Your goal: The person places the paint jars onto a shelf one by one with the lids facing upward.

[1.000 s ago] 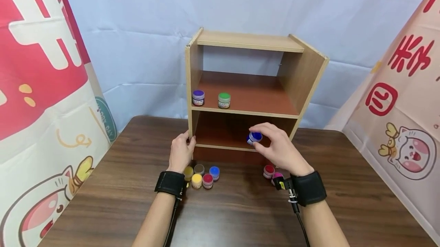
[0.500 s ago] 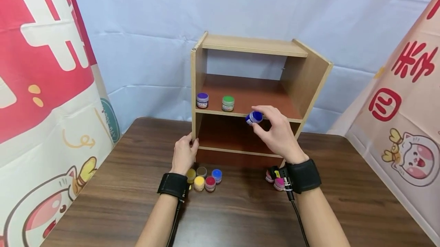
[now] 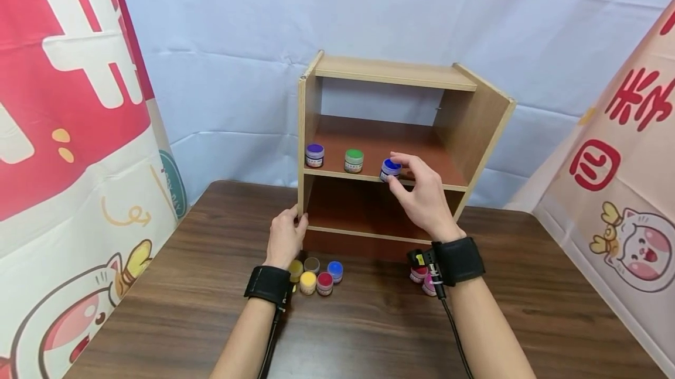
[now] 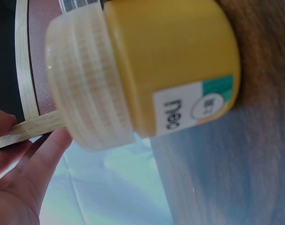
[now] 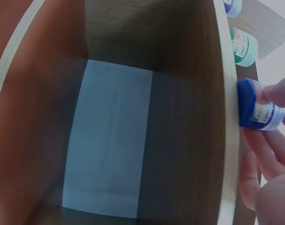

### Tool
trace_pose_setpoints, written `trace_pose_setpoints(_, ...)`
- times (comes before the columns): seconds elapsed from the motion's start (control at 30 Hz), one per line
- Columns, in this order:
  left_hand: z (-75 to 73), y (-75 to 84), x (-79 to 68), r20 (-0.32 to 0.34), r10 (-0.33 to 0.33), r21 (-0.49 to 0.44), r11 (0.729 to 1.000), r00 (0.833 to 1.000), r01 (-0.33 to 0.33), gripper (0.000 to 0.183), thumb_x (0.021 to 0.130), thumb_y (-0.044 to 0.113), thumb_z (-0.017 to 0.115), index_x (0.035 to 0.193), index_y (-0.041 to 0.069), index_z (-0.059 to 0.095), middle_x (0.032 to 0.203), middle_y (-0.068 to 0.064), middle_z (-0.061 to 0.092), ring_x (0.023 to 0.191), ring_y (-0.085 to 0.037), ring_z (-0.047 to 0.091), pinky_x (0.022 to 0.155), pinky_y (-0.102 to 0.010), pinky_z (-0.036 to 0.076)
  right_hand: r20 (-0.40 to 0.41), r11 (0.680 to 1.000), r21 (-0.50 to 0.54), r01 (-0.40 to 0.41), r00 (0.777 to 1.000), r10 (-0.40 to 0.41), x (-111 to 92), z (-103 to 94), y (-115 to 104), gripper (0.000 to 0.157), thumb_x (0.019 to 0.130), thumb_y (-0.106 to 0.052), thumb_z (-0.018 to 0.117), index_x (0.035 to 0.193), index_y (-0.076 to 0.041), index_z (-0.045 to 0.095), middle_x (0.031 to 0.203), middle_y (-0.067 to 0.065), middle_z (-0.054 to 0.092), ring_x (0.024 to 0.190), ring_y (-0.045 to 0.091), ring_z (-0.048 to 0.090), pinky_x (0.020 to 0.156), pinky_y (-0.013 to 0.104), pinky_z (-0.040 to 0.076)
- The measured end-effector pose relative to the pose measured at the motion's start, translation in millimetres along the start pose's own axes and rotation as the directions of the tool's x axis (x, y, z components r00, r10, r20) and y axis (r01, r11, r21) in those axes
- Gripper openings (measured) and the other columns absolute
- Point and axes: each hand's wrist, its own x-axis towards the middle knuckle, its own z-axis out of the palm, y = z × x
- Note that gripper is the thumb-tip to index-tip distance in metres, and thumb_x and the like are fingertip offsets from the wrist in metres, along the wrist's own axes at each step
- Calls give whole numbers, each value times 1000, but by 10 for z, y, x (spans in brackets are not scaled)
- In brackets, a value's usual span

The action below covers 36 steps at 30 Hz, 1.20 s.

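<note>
In the head view my right hand (image 3: 426, 200) pinches a dark blue paint jar (image 3: 389, 171) between thumb and fingers. The jar is upright at the front edge of the upper board in a wooden shelf unit (image 3: 398, 70). The right wrist view has the jar's base (image 5: 247, 103) right against that board. To its left on the same board stand a green-lidded jar (image 3: 354, 161) and a purple-lidded jar (image 3: 314, 156). My left hand (image 3: 283, 239) grips the unit's left side panel low down, thumb and fingers on either side of its edge.
On the table (image 3: 364, 332), several paint jars cluster beside my left wrist, among them a yellow jar (image 3: 308, 283), a red jar (image 3: 324, 284) and a blue jar (image 3: 334, 272). An ochre jar (image 4: 175, 65) looms large in the left wrist view. A magenta jar (image 3: 429, 285) is below my right wrist.
My right hand has raised the dark blue jar from in front of the lower compartment to the upper board's front edge, turning it from tilted to upright. The left hand keeps its grip on the panel.
</note>
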Motion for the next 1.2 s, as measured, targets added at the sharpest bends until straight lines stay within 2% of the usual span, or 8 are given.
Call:
trace_pose_setpoints(0.27, 33, -1, -18, -4, 16, 0, 1000, 1000, -16, 22, 90, 17, 58, 102, 2, 68, 79, -10, 63, 65, -17, 55, 56, -33, 50, -27, 1000, 28, -15, 1000, 16, -49, 61, 68, 37, 86, -4, 61, 123, -2, 56, 134, 14, 53, 107, 24, 57, 87, 45, 49)
trace_pose_setpoints(0.4, 33, 15, -20, -7, 14, 0, 1000, 1000, -14, 24, 90, 17, 58, 104, 1, 68, 80, -11, 64, 65, -17, 55, 56, -33, 51, -64, 1000, 22, -14, 998, 15, -49, 63, -65, 37, 84, 4, 60, 121, 5, 56, 131, 21, 52, 107, 31, 56, 86, 48, 49)
trace_pose_setpoints(0.57, 41, 24, -22, -2, 12, 2, 1000, 1000, -12, 22, 89, 16, 59, 103, 1, 68, 79, -11, 63, 64, -17, 54, 55, -32, 50, -113, 1000, 13, -20, 993, 21, -52, 46, -284, 35, 82, 8, 59, 118, 10, 57, 119, 29, 50, 103, 36, 54, 85, 50, 49)
trace_pose_setpoints(0.77, 39, 39, -14, -2, 14, -2, 1000, 1000, -14, 22, 90, 17, 57, 102, 2, 67, 78, -10, 62, 63, -17, 54, 55, -31, 49, -142, 1000, 7, -24, 989, 25, -44, 65, -318, 36, 83, 8, 59, 119, 9, 57, 115, 27, 54, 102, 35, 56, 84, 49, 50)
trace_pose_setpoints(0.9, 37, 17, -7, -6, 17, 1, 1000, 1000, -17, 26, 90, 18, 57, 106, 0, 67, 82, -12, 64, 65, -18, 56, 56, -32, 51, -152, 1000, 13, -28, 988, 30, -43, 88, -329, 37, 83, 8, 59, 120, 9, 57, 116, 27, 54, 102, 35, 56, 84, 49, 50)
trace_pose_setpoints(1.0, 18, 2, 2, -14, 24, -3, 1000, 1000, -24, 26, 90, 17, 57, 106, -1, 67, 80, -13, 64, 64, -18, 56, 55, -33, 50, -151, 999, 9, -31, 988, 32, -36, 124, -295, 40, 83, 7, 59, 122, 9, 55, 116, 27, 54, 101, 35, 56, 84, 49, 49)
trace_pose_setpoints(1.2, 1, -21, 11, -20, 42, -7, 999, 999, -43, 22, 90, 16, 57, 100, 0, 67, 74, -10, 59, 59, -17, 51, 52, -32, 46, -161, 999, 5, -37, 986, 38, -41, 232, 9, 43, 84, -1, 63, 126, 1, 55, 115, 21, 57, 99, 30, 58, 84, 47, 50)
